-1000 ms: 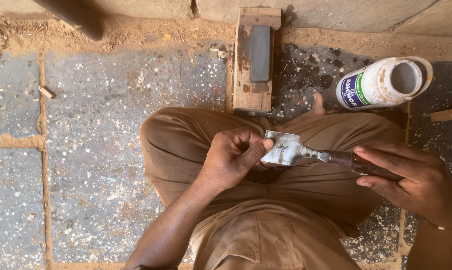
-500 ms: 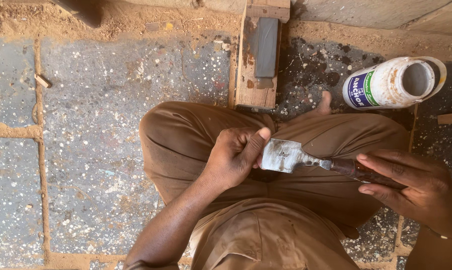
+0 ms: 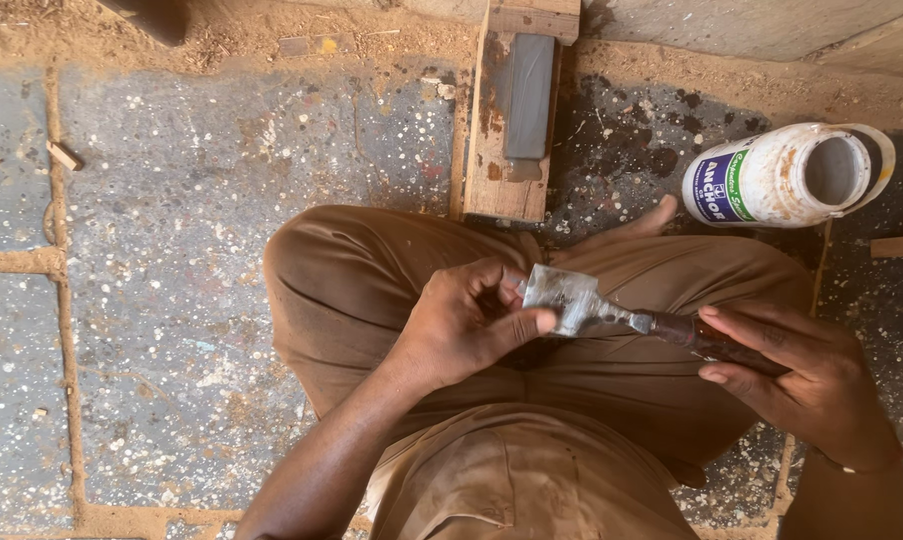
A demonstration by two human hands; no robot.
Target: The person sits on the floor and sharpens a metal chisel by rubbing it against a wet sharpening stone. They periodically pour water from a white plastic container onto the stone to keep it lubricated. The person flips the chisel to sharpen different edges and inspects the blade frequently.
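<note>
I sit cross-legged in brown trousers on a speckled stone floor. My right hand (image 3: 802,375) grips the dark wooden handle of a chisel (image 3: 612,312) with a wide grey metal blade that points left. My left hand (image 3: 467,325) pinches the blade's end, thumb laid along its lower edge and fingers curled over the top. The tool lies across my lap, roughly level.
A wooden block holding a dark sharpening stone (image 3: 522,100) lies on the floor just beyond my knees. A white plastic jar (image 3: 787,175) with an open mouth lies on its side at the right. Sawdust and a small wood chip (image 3: 64,155) litter the floor.
The view has shifted slightly. My left thumb has slid along the blade's edge; the chisel stays in both hands across my lap.
</note>
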